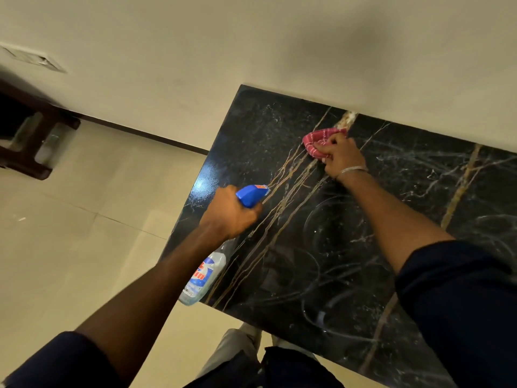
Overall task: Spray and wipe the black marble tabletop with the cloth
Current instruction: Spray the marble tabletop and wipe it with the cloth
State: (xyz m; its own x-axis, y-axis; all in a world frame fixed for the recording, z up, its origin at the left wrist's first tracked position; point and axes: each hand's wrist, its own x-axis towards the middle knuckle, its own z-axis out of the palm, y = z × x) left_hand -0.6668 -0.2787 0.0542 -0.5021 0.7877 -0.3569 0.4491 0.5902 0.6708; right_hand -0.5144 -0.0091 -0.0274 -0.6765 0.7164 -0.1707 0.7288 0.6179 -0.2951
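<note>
The black marble tabletop (349, 247) with gold and white veins fills the right half of the view, its far edge against a cream wall. My left hand (230, 212) grips the neck of a clear spray bottle (202, 275) with a blue trigger head (251, 194), held over the table's left edge with the nozzle facing across the top. My right hand (340, 155) presses a bunched red cloth (319, 142) onto the marble near the far edge. A patch of fine droplets glints on the table's left corner.
A dark wooden piece of furniture (30, 135) stands on the beige tiled floor (84, 233) at the far left. The cream wall (279, 51) runs right behind the table. My legs are visible below the table's near edge.
</note>
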